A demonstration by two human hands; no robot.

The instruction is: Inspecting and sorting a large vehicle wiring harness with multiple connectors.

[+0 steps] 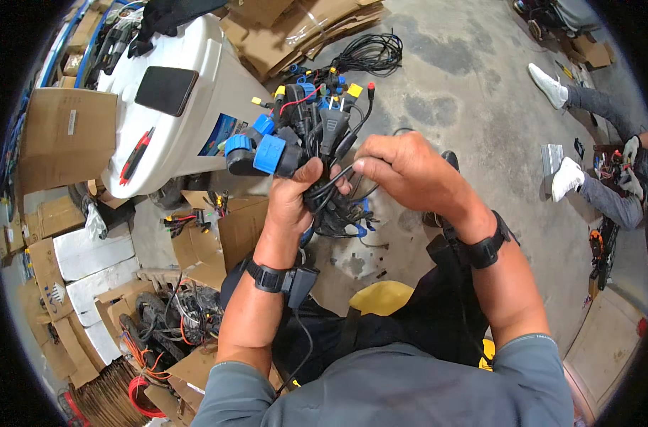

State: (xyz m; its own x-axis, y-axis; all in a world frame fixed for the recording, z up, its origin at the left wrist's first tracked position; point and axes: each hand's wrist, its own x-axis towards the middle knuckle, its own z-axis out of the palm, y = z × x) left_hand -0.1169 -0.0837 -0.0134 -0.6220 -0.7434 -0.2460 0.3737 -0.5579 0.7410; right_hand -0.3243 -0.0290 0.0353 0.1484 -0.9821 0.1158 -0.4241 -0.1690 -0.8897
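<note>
My left hand (293, 191) is wrapped round a thick bundle of black cables (324, 201). Out of its top fan a black two-pin plug (333, 130), chunky blue-capped connectors (270, 154) and small leads with yellow, blue and red ends. Just right of the bundle, my right hand (407, 167) is closed in a pinch on a thin black cable (349, 171) that lies across it. Fingers partly hide where that cable runs. Below the left hand hang more looped cables with blue parts (356, 222). Both wrists wear black straps.
A white rounded surface (185, 67) at left carries a black phone (166, 91) and a red utility knife (136, 156). Flattened cardboard (267, 35) and a cable coil (370, 53) lie ahead. Boxes of wiring (174, 313) stand lower left. Another person (608, 117) sits at right.
</note>
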